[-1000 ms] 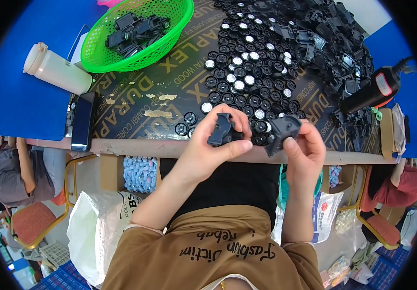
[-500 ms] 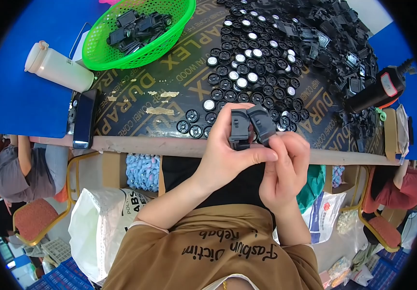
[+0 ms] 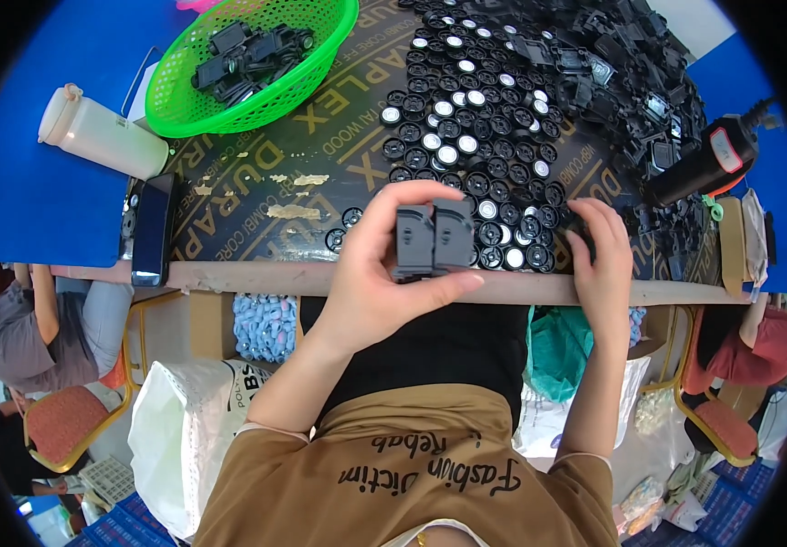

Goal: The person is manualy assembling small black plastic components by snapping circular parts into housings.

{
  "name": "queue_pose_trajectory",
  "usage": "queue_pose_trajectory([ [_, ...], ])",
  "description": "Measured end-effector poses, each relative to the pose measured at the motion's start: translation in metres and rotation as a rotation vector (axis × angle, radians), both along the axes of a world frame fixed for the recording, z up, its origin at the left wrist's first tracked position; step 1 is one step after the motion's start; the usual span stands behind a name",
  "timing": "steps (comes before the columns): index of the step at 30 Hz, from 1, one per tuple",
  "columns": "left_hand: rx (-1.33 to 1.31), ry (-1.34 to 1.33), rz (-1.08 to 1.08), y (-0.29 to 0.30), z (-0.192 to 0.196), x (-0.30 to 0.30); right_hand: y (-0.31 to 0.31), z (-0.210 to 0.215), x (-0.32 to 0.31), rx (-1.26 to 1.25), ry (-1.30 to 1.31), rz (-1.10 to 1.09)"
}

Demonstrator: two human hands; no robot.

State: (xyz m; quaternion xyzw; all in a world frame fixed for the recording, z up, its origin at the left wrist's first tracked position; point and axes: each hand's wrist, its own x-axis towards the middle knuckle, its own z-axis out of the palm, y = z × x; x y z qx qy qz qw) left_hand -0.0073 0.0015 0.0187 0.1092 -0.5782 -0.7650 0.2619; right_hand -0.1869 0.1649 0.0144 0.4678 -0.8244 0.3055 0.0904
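A black plastic casing [image 3: 434, 239], which looks like two boxy halves side by side, stays in my left hand [image 3: 357, 287]. Its fingers wrap round the far side while the thumb presses along the near edge. My right hand [image 3: 605, 260] is at the table's front edge, thumb and fingers apart and holding nothing that I can see. Its fingertips reach the right side of a spread of small black wheels [image 3: 499, 189], several with silvery-white centres. Whether they touch a wheel I cannot tell.
A heap of black plastic parts [image 3: 635, 91] covers the far right, near a black cylindrical tool [image 3: 699, 169]. At left are a green basket [image 3: 257, 117] of black parts, a white bottle [image 3: 106, 135] and a phone [image 3: 154, 228]. Other people sit on both sides.
My right hand has let go of the casing and moved right to the wheels. The left hand has shifted left with the casing, whose two halves now sit flush.
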Motion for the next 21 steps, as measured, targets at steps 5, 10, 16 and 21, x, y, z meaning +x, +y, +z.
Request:
queue_pose_trajectory([
  [5,-0.1,0.015,-0.031,0.005,0.003,-0.005,-0.001,-0.01,-0.012,0.058,0.004,0.023],
  [10,-0.087,-0.03,-0.108,0.006,0.005,-0.004,0.0,-0.01,-0.009,0.03,-0.075,-0.084],
  [16,-0.068,-0.078,-0.053,0.009,0.001,-0.004,-0.016,0.001,-0.018,-0.121,-0.154,0.061],
  [21,-0.291,-0.054,-0.036,0.006,0.002,-0.008,-0.028,-0.001,-0.023,0.078,-0.201,0.032],
])
